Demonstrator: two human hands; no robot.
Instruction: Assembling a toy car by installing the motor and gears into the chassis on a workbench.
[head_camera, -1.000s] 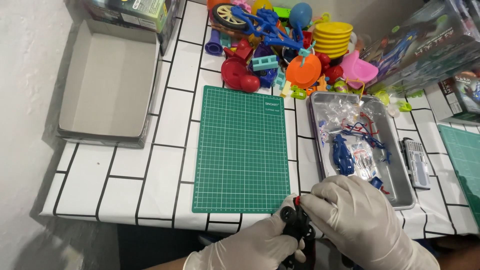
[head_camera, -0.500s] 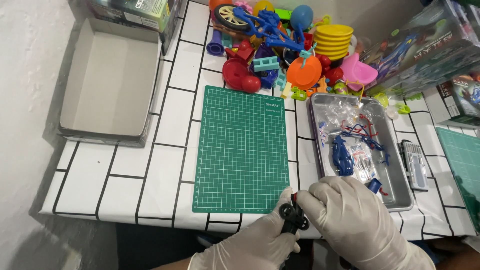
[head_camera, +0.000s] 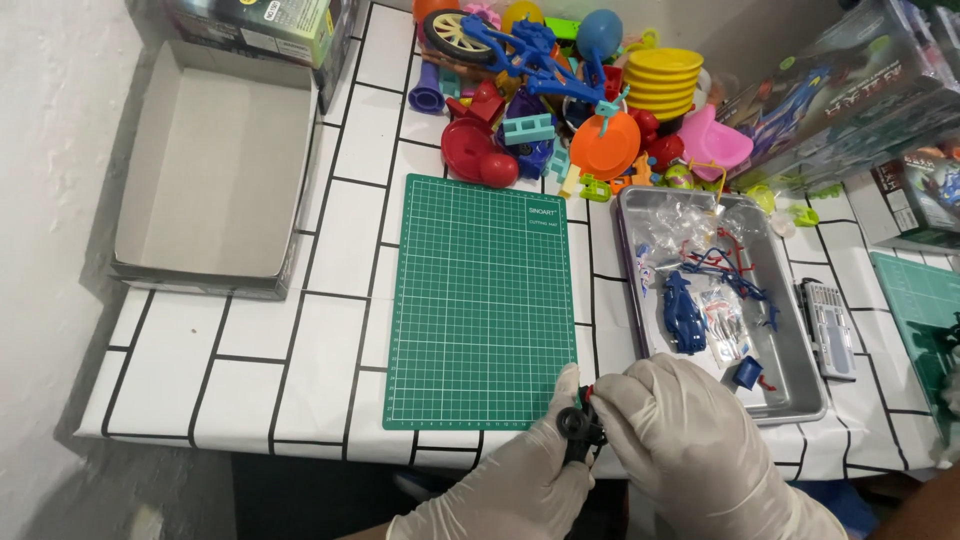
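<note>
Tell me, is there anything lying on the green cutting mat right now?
No, the green cutting mat is bare; both gloved hands hold the small black part just off its near right corner.

We see cutting mat (head_camera: 482, 300) mid-table, box (head_camera: 215, 170) to its left, tray (head_camera: 800, 385) to its right, toy pile (head_camera: 570, 100) behind, our hands (head_camera: 640, 450) at its near corner

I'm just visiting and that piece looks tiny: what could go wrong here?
The small black part is pinched between both gloved hands, left hand and right hand, past the table edge; if it slips it may fall to the floor. The metal tray sits close by the right hand and could get nudged.
</note>
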